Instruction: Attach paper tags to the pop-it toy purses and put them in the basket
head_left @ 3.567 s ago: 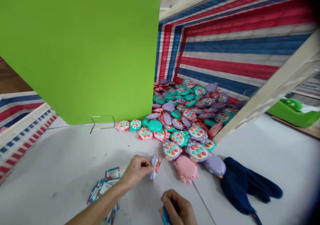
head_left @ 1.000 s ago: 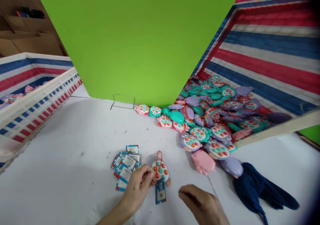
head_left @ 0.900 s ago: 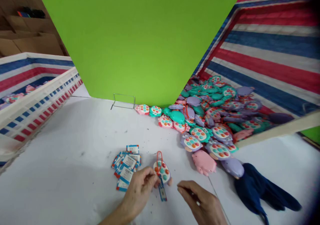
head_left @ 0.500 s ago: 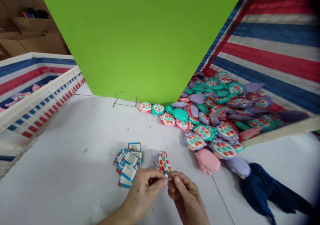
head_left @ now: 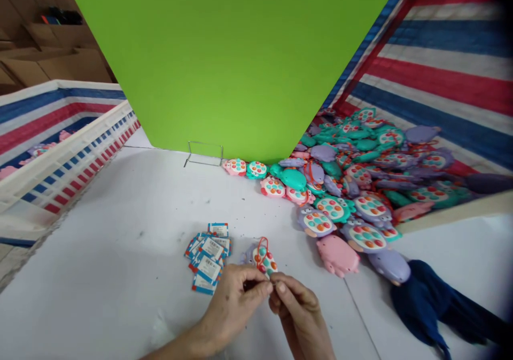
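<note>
My left hand [head_left: 234, 304] and my right hand [head_left: 294, 306] meet fingertip to fingertip low in the middle, both pinched at the near edge of a small purple toy [head_left: 262, 257] with coloured buttons and a red cord loop. The toy is tilted up off the white table [head_left: 120, 242]. What the fingertips pinch is hidden between them. A fanned stack of blue-edged paper tags [head_left: 208, 256] lies just left of the toy.
A heap of teal, pink and purple button toys [head_left: 352, 189] spills from a striped woven bin [head_left: 441, 82] at the right. A green panel [head_left: 228, 55] stands behind, with a wire stand [head_left: 204, 153] at its foot. Dark blue cloth [head_left: 436, 301] lies right; a striped crate [head_left: 60, 151] left.
My right hand came in from the right and joined my left at the toy. The blue tag that hung below the toy has gone out of sight behind the fingers.
</note>
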Action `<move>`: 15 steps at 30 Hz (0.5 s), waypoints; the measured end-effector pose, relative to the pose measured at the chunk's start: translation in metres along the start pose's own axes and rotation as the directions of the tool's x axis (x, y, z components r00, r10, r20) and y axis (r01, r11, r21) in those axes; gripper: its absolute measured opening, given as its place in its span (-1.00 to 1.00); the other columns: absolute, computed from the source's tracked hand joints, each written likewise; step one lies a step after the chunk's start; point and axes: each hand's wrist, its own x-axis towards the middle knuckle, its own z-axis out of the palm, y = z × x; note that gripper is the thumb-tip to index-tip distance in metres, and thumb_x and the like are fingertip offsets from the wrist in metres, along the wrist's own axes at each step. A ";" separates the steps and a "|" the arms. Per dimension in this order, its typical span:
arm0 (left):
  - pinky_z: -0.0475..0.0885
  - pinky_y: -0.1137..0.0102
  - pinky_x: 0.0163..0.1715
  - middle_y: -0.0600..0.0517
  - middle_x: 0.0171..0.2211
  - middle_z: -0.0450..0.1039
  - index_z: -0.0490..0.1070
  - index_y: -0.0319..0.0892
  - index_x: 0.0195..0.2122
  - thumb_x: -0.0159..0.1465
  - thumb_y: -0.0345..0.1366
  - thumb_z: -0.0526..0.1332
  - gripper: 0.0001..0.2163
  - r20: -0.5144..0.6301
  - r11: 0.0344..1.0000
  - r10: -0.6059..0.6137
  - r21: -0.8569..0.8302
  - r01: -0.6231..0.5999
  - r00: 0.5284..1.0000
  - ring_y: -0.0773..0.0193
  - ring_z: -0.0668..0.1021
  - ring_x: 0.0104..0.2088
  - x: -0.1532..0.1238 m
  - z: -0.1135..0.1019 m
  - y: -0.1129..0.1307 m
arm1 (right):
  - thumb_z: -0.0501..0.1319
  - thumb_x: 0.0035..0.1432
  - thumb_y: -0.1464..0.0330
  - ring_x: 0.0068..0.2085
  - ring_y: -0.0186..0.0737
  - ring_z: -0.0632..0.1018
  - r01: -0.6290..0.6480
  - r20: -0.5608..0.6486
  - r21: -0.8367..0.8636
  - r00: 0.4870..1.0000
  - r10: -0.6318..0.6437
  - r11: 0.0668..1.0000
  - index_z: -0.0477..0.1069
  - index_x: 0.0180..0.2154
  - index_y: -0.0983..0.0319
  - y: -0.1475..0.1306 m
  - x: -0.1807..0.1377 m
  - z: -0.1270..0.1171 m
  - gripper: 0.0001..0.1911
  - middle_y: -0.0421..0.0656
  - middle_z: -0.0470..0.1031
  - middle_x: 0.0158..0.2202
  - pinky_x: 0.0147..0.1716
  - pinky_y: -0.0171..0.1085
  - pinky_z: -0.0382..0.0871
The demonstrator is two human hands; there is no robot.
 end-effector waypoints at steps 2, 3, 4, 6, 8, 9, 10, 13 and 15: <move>0.20 0.51 -0.52 0.04 -0.60 0.38 0.45 -0.28 -0.57 0.13 -0.35 0.08 -0.77 -0.004 1.000 -0.002 0.011 0.002 1.000 0.35 0.39 -0.54 0.000 0.000 -0.002 | 0.32 -0.09 0.30 -0.58 -0.40 0.28 0.070 0.026 -0.084 0.997 -0.068 0.994 0.55 -0.44 0.18 -0.001 0.000 0.001 -0.89 -0.25 0.36 -0.64 -0.58 -0.39 0.18; 0.20 0.51 -0.52 0.04 -0.60 0.37 0.45 -0.28 -0.57 0.14 -0.34 0.08 -0.77 -0.005 1.000 -0.001 0.019 0.001 1.000 0.35 0.38 -0.54 0.000 0.000 -0.003 | 0.30 -0.07 0.32 -0.58 -0.39 0.29 0.103 0.049 -0.122 0.994 -0.098 0.987 0.54 -0.44 0.17 -0.002 0.001 0.001 -0.91 -0.24 0.39 -0.60 -0.58 -0.38 0.19; 0.20 0.51 -0.52 0.05 -0.60 0.37 0.45 -0.28 -0.56 0.14 -0.32 0.08 -0.77 -0.007 1.000 0.001 0.026 -0.001 1.000 0.35 0.38 -0.54 0.000 -0.001 -0.005 | 0.29 -0.05 0.33 -0.57 -0.39 0.30 0.132 0.075 -0.157 0.990 -0.122 0.979 0.54 -0.43 0.15 -0.003 0.001 0.000 -0.93 -0.23 0.41 -0.56 -0.57 -0.37 0.20; 0.19 0.51 -0.52 0.04 -0.60 0.37 0.45 -0.29 -0.55 0.15 -0.30 0.08 -0.76 -0.011 0.999 0.006 0.036 -0.006 1.000 0.35 0.38 -0.54 0.000 -0.002 -0.007 | 0.27 -0.02 0.35 -0.55 -0.38 0.31 0.166 0.104 -0.204 0.984 -0.147 0.965 0.53 -0.38 0.12 -0.004 0.001 -0.001 -0.91 -0.22 0.44 -0.50 -0.56 -0.36 0.20; 0.19 0.50 -0.52 0.04 -0.60 0.37 0.45 -0.29 -0.55 0.15 -0.29 0.08 -0.75 -0.010 0.999 0.018 0.048 -0.017 1.000 0.35 0.37 -0.54 0.001 -0.003 -0.008 | 0.29 -0.04 0.34 -0.55 -0.39 0.31 0.145 0.092 -0.230 0.988 -0.127 0.962 0.54 -0.36 0.13 -0.006 0.000 -0.001 -0.88 -0.23 0.43 -0.53 -0.56 -0.38 0.20; 0.18 0.50 -0.53 0.04 -0.61 0.36 0.45 -0.30 -0.56 0.15 -0.29 0.08 -0.75 -0.009 0.998 0.023 0.063 -0.023 1.000 0.35 0.37 -0.55 0.001 -0.004 -0.008 | 0.30 -0.05 0.33 -0.56 -0.40 0.30 0.099 0.069 -0.230 0.994 -0.085 0.968 0.54 -0.36 0.15 -0.008 -0.001 0.000 -0.87 -0.24 0.40 -0.57 -0.57 -0.39 0.19; 0.17 0.50 -0.54 0.05 -0.63 0.35 0.44 -0.30 -0.57 0.14 -0.29 0.08 -0.75 -0.011 0.996 0.029 0.085 -0.028 1.000 0.36 0.36 -0.56 0.001 -0.005 -0.008 | 0.31 -0.07 0.31 -0.57 -0.41 0.30 0.031 0.046 -0.219 0.999 -0.021 0.975 0.53 -0.38 0.18 -0.010 -0.001 0.001 -0.87 -0.26 0.37 -0.61 -0.58 -0.41 0.18; 0.15 0.52 -0.55 0.07 -0.65 0.31 0.43 -0.29 -0.59 0.14 -0.31 0.08 -0.75 0.001 0.983 0.055 0.173 -0.055 0.998 0.38 0.32 -0.58 0.001 -0.009 -0.008 | 0.34 -0.12 0.27 -0.62 -0.46 0.26 -0.191 0.056 -0.153 0.978 0.202 0.970 0.48 -0.50 0.27 -0.017 -0.001 0.005 -0.81 -0.29 0.28 -0.69 -0.62 -0.45 0.14; 0.15 0.52 -0.54 0.08 -0.64 0.31 0.43 -0.28 -0.59 0.15 -0.33 0.07 -0.76 0.018 0.969 0.078 0.235 -0.080 0.997 0.38 0.32 -0.57 -0.001 -0.012 -0.007 | 0.35 -0.13 0.25 -0.65 -0.49 0.22 -0.277 0.122 -0.130 0.949 0.292 0.952 0.42 -0.55 0.30 -0.020 -0.001 0.006 -0.76 -0.31 0.25 -0.70 -0.65 -0.46 0.13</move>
